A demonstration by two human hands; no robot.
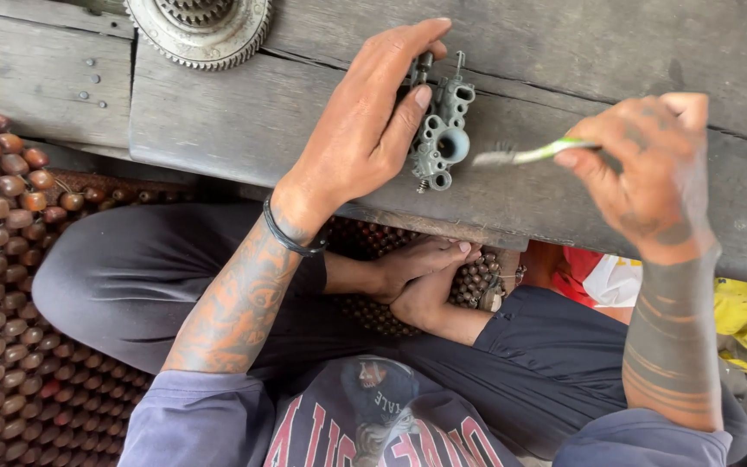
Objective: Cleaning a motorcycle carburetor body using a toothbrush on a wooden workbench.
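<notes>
My left hand [372,121] grips a grey metal carburettor body [443,134] with several round openings, holding it upright above a wooden workbench [244,112]. My right hand [650,164] pinches a toothbrush with a green and white handle [529,156]. Its bristles point left, close to the metal part's right side. The right hand and the brush are blurred by motion.
A large toothed metal gear [201,26] lies at the bench's top left. A mat of brown wooden beads [2,285] covers the seat under my crossed legs and bare feet [421,281]. Red, white and yellow cloth [737,311] lies at the right.
</notes>
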